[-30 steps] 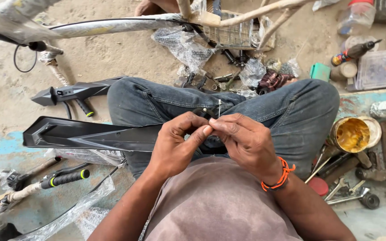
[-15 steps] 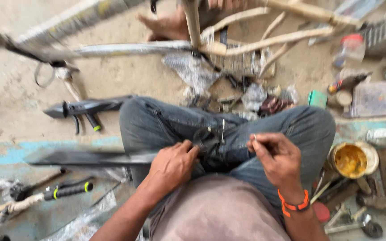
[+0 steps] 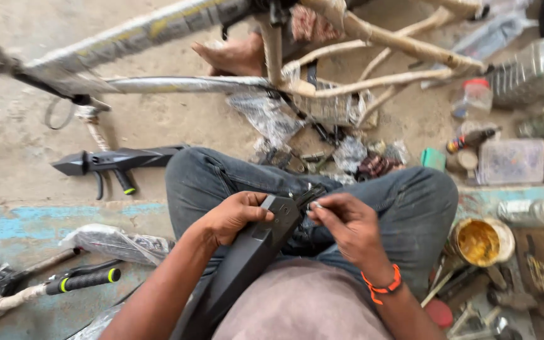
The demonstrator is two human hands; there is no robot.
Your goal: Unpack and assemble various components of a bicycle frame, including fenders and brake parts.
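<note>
A wrapped bicycle frame (image 3: 177, 82) crosses the top, cut off at both edges. Over the person's lap a long black plastic guard (image 3: 247, 258) stands tilted, its lower end hidden. The left hand (image 3: 231, 217) clamps its upper end. The right hand (image 3: 347, 226) pinches something tiny (too small to identify) beside it.

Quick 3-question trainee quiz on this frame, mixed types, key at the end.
1. True or false: the left hand grips the long black plastic part.
2. What does the right hand pinch at its fingertips? A) a small silvery piece B) a paintbrush C) a bottle cap
3. Fill in: the open tin beside the right knee holds something ____ in colour.

Key: 1 true; 2 A; 3 yellow.
</note>
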